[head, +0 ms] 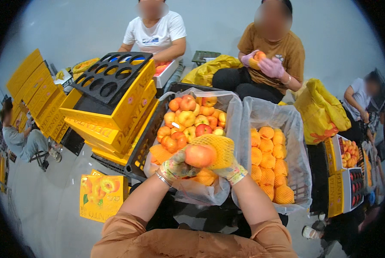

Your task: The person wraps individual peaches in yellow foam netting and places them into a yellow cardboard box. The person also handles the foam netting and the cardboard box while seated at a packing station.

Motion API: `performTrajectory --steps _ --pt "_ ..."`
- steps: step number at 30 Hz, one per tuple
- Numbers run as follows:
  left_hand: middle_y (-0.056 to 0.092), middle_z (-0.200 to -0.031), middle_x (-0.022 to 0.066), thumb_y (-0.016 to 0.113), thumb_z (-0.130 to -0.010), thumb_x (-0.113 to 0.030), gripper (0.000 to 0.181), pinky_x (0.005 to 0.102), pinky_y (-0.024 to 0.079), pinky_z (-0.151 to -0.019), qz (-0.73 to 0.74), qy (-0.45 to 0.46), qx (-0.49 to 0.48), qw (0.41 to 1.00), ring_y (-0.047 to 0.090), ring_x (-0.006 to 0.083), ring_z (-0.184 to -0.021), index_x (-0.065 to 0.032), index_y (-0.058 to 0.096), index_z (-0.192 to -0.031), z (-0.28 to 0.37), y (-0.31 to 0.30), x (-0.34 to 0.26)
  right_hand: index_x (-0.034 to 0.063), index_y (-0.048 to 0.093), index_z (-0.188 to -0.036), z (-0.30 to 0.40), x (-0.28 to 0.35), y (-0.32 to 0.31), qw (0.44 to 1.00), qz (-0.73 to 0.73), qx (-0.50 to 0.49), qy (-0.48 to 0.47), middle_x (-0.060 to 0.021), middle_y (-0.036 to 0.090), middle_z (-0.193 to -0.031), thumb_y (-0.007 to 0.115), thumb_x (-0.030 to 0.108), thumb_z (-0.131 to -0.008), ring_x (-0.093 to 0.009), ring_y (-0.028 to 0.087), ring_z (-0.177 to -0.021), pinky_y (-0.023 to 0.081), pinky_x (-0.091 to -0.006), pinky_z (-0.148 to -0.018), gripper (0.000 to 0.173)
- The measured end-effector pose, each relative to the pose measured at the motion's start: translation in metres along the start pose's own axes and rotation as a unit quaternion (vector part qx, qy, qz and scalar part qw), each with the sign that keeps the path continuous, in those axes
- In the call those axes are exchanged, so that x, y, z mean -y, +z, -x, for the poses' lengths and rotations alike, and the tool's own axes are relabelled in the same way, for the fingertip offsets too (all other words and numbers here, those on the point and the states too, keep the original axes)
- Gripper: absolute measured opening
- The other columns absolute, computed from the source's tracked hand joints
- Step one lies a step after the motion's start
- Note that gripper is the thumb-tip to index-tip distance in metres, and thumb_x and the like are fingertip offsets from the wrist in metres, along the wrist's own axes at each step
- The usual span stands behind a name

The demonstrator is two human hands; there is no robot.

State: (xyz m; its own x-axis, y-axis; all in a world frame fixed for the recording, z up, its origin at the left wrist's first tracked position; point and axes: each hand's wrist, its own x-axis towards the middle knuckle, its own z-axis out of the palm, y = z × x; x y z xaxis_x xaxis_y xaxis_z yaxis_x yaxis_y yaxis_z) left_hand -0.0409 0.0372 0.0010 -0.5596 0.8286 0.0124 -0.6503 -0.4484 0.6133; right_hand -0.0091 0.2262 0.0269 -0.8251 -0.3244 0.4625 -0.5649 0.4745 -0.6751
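My left hand (176,167), in a floral glove, grips a red-orange flat peach (199,156) above the left crate. In my right hand (230,169), gloved the same way, is a yellow foam net sleeve (224,150), spread against the peach's right side and behind it. Loose peaches (186,118) fill much of the left black plastic crate (136,156), which has a translucent liner (232,111). More yellow net sleeves (205,177) lie under my hands. To the right, a second lined crate (300,161) holds rows of peaches in yellow nets (268,161).
Stacked yellow cartons (115,138) with a black foam tray (110,75) tilted on top stand left. A printed yellow box (102,196) lies on the floor. Two people (158,32) (270,61) sit opposite; one holds a netted peach. Yellow bags (321,113) and packed boxes (337,193) are right.
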Motion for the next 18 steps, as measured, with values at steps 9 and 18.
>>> performTrajectory --steps 9,18 --pt "0.046 -0.128 0.0089 0.072 -0.073 -0.036 0.078 0.0312 0.043 -0.093 -0.161 0.067 0.009 0.985 0.048 0.0181 -0.116 -0.0037 0.035 -0.134 -0.012 -0.008 0.002 0.0047 0.050 -0.115 0.002 -0.010 -0.003 0.765 -0.577 -0.198 0.205 -0.0083 0.056 -0.110 0.064 0.000 -0.077 -0.020 0.056 -0.102 0.044 -0.0326 -0.093 0.041" --pt "0.044 -0.130 0.0125 0.056 -0.087 -0.018 0.052 0.0349 0.041 -0.098 -0.207 0.339 -0.158 0.904 0.044 0.0254 -0.120 -0.0035 0.034 -0.132 -0.040 -0.015 0.003 0.0085 0.053 -0.098 0.007 0.035 0.008 0.995 -0.078 -0.035 -0.050 0.0000 0.053 -0.086 0.060 0.007 -0.080 -0.010 0.052 -0.076 0.046 -0.0248 -0.070 0.019"
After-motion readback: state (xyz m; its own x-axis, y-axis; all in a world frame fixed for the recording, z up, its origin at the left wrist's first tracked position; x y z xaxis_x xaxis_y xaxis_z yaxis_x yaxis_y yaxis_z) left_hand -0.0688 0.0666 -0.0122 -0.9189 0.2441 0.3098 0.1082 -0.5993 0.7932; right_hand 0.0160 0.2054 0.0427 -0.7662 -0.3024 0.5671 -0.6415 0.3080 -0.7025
